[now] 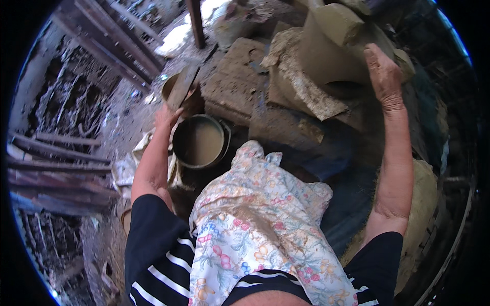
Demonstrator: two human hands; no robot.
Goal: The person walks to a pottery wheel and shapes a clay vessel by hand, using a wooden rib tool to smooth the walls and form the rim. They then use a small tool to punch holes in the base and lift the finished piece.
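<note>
My left hand [166, 116] is closed round the lower end of a flat wooden paddle [182, 87], which slants up over a brown pot [195, 103]. Just below that hand stands a dark bucket [225, 138] of murky brown water. At the upper right, my right hand [384, 72] lies with fingers stretched along the side of a large grey-brown clay vessel [321, 53]. A thick lump of wet clay [341, 23] sits on its upper part. Nothing shows in the right hand, though its palm side is partly hidden.
Mud-caked blocks [232, 84] stand between bucket and vessel. A rough crusted slab [303, 76] leans beside the vessel. My floral apron [255, 219] covers my lap. A pale sack [418, 204] lies right; metal strips and wooden poles [61, 168] line the left.
</note>
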